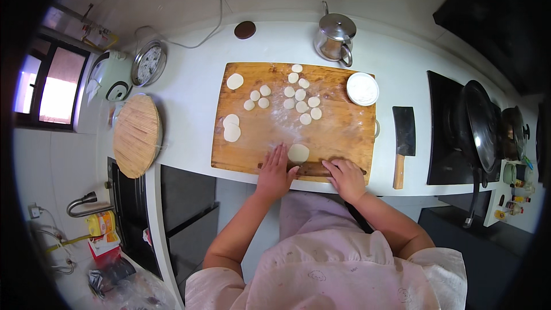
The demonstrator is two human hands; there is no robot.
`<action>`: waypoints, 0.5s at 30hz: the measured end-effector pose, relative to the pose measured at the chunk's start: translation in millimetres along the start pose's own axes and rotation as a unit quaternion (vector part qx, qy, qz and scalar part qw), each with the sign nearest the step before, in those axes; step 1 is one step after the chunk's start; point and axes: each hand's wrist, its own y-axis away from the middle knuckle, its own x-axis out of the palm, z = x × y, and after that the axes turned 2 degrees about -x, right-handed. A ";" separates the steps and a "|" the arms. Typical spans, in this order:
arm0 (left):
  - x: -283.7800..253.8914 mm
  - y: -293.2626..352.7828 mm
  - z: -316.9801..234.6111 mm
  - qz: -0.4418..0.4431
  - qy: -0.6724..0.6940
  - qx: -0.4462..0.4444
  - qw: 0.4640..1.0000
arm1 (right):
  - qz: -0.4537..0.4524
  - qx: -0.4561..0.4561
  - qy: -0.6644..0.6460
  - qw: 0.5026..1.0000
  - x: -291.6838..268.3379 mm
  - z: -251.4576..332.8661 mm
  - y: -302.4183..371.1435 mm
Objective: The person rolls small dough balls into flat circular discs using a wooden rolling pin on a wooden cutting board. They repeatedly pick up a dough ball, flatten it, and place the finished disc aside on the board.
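Brown rolling pin (313, 169) is lying along the near side of the board (344, 140), just before a dough disc (298, 153); left hand (275, 172), fingers outstretched, and right hand (346, 178), loosely spread, are resting across its ends.

Dark wooden rolling pin (314, 169): partly hidden under the left hand (275, 167) and right hand (346, 179).
Overlapping pale dough rounds (232, 133): one partly covers the other.
Round steel bowl (136, 74): dark-and-white contents (150, 63) too blurred to identify.
Small colourful containers (520, 191): exact kinds too small to tell.
Pale short-sleeved patterned shirt (350, 275): cut off by the lower edge.
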 end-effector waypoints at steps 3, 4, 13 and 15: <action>5.5 13.1 11.9 -0.063 -0.025 -0.022 0.997 | 0.022 -0.022 -0.001 1.000 2.3 -1.5 -16.2; 8.2 16.5 16.2 -0.078 -0.037 -0.025 0.996 | 0.030 -0.032 0.000 0.999 3.2 -1.6 -21.3; 4.4 -53.9 45.2 -0.204 -0.078 -0.023 0.976 | -0.041 -0.037 0.101 0.993 9.5 -15.2 -107.8; -2.8 -72.2 44.6 -0.216 -0.067 -0.039 0.973 | -0.038 -0.018 0.113 0.993 11.2 -23.6 -127.4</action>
